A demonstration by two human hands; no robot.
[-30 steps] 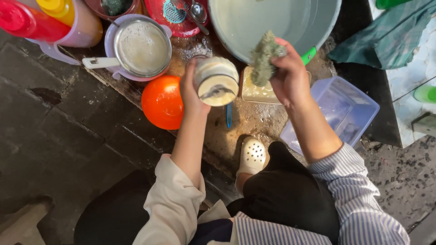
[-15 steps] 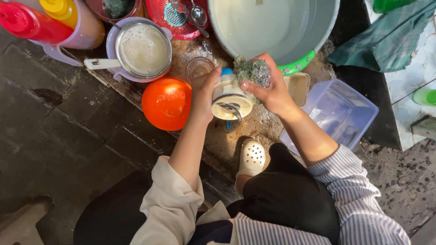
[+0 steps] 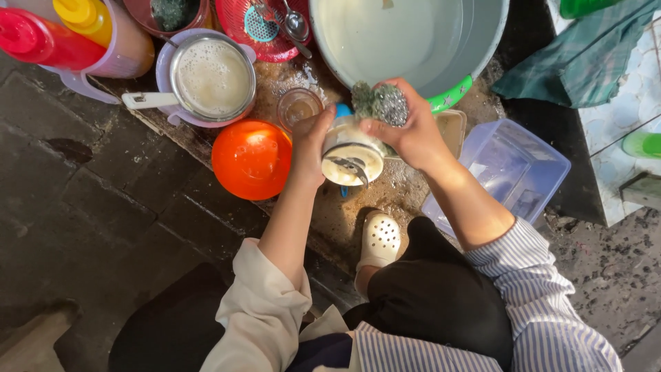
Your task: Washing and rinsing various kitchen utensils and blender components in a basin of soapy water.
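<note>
My left hand (image 3: 314, 146) grips a round white lidded container (image 3: 352, 153) with a blade-like metal piece on its cream face. My right hand (image 3: 407, 132) holds a green and silver scouring pad (image 3: 379, 102) and presses it against the container's upper edge. Both hands sit just below the rim of a large pale grey basin (image 3: 482, 41) holding milky water. A small clear glass (image 3: 299, 107) stands just left of my left hand.
An orange bowl (image 3: 251, 159) lies upside down at left. A lavender jug with foamy liquid (image 3: 212, 77), red and yellow squeeze bottles (image 3: 48, 38), a red strainer with spoons (image 3: 265, 24) and a clear plastic box (image 3: 506, 172) stand around. My white clog (image 3: 379, 241) rests below.
My hands lowered and came together; the pad moved from above the basin rim onto the container's upper edge, and the container tilted nearer the basin.
</note>
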